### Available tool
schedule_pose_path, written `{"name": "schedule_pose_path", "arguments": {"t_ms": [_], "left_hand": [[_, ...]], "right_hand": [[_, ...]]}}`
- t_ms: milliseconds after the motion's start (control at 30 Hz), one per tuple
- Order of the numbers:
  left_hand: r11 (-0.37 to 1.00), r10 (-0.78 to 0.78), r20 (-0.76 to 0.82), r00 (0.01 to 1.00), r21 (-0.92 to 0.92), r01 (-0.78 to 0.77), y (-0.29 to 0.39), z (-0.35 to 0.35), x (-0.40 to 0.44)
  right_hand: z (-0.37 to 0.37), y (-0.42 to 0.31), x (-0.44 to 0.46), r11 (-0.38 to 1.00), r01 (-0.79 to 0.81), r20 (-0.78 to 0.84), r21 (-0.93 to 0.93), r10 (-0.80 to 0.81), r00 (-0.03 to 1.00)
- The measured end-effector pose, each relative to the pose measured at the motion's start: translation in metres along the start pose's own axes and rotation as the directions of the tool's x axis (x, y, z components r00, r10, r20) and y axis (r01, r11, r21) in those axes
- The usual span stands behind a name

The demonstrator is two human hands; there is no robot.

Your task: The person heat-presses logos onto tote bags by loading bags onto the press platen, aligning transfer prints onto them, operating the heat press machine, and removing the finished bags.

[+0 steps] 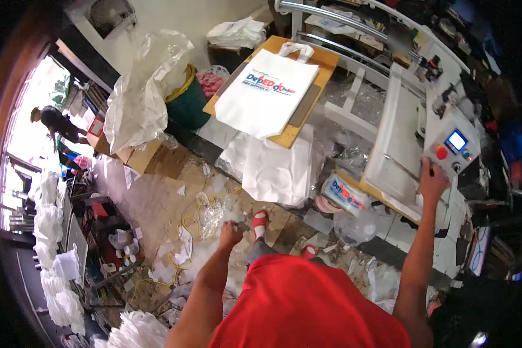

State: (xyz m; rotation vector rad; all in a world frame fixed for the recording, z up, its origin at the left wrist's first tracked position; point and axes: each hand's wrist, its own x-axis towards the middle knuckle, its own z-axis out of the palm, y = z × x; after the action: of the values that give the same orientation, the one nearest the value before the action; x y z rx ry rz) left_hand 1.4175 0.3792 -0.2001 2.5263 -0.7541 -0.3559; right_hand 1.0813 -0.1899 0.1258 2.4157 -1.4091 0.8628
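My left hand (231, 235) hangs above the littered floor with its fingers curled closed; what it holds, if anything, is hidden. At the front of a white machine (395, 124), my right hand (434, 178) is closed near a small dark part that I cannot make out. Just above that hand is the control panel (457, 145), with a lit screen and a red button. A white printed tote bag (267, 90) lies flat on a tan board (323, 61). Below the board hang blank white bags (277, 168).
A green bin (188, 107) and a big clear plastic sheet (139, 93) stand by cardboard boxes (165, 159). A yellow cord (180, 261) and scraps cover the floor. White bags (49, 249) line the left side. Another person (61, 122) bends near the bright doorway.
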Motion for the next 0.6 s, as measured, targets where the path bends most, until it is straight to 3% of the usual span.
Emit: {"name": "schedule_pose_path", "arguments": {"t_ms": [100,167,267,300,367,433,567,600], "left_hand": [[0.993,0.023,0.031,0.999,-0.120,-0.020,-0.008,0.015,0.106],[0.992,0.004,0.159,0.987,-0.124,0.016,0.016,0.008,0.167],[0.994,-0.086,0.204,0.975,-0.050,0.098,0.053,0.002,0.226],[0.994,-0.079,0.224,0.971,-0.056,0.093,0.057,0.007,0.237],[0.971,-0.231,0.278,0.933,0.122,0.204,0.070,0.016,0.261],[0.966,-0.256,0.354,0.900,0.069,0.248,0.054,0.048,0.269],[0.966,-0.260,0.344,0.902,0.098,0.240,0.054,0.057,0.273],[0.960,-0.281,0.350,0.893,0.110,0.259,0.054,0.057,0.271]], "right_hand": [[0.002,0.002,0.000,0.996,0.047,-0.080,0.074,-0.041,0.996],[0.008,0.016,-0.005,0.997,0.004,-0.052,0.071,0.000,0.999],[0.013,0.020,-0.003,0.995,-0.041,-0.074,0.086,0.047,0.996],[0.011,0.022,-0.006,0.994,-0.045,-0.104,0.101,0.055,0.993],[0.009,0.029,-0.005,0.992,-0.127,-0.011,0.000,0.127,0.992],[0.000,0.014,-0.005,0.993,-0.115,-0.004,0.011,0.115,0.993],[0.005,0.030,-0.007,0.992,-0.111,0.000,-0.056,0.111,0.994],[0.004,0.033,-0.009,0.975,-0.222,0.077,0.010,0.220,0.972]]}}
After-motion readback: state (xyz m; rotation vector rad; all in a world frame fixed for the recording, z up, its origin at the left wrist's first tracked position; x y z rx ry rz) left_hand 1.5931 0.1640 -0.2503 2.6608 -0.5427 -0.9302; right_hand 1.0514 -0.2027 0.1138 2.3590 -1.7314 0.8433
